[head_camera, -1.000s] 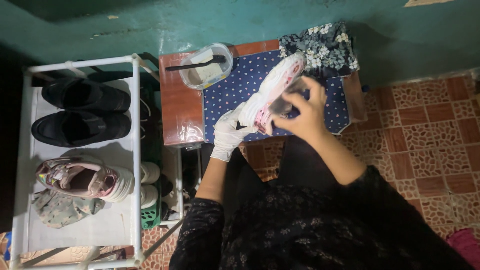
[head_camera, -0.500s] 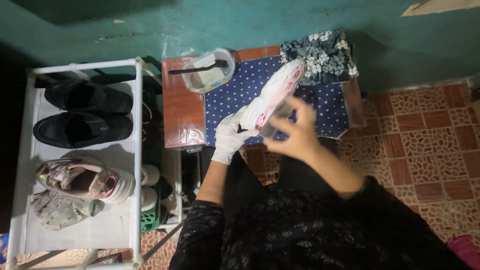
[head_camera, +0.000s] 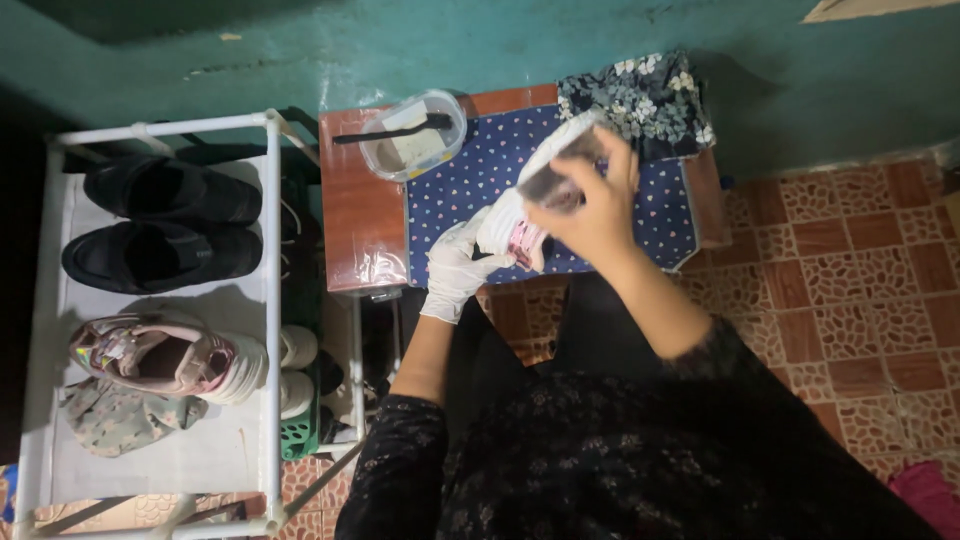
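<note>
Head cam: left hand (head_camera: 455, 268), in a white glove, grips the heel end of a white and pink shoe (head_camera: 525, 205) held over the blue dotted cloth (head_camera: 470, 190). Bare right hand (head_camera: 590, 205) is clamped round its middle. Clear round tub (head_camera: 412, 135) sits top left on the small table (head_camera: 350, 220).

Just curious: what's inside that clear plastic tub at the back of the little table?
The clear tub holds a pale block, perhaps soap, in cloudy water. A black-handled brush rests across its rim. What lies under the block is hidden.
</note>
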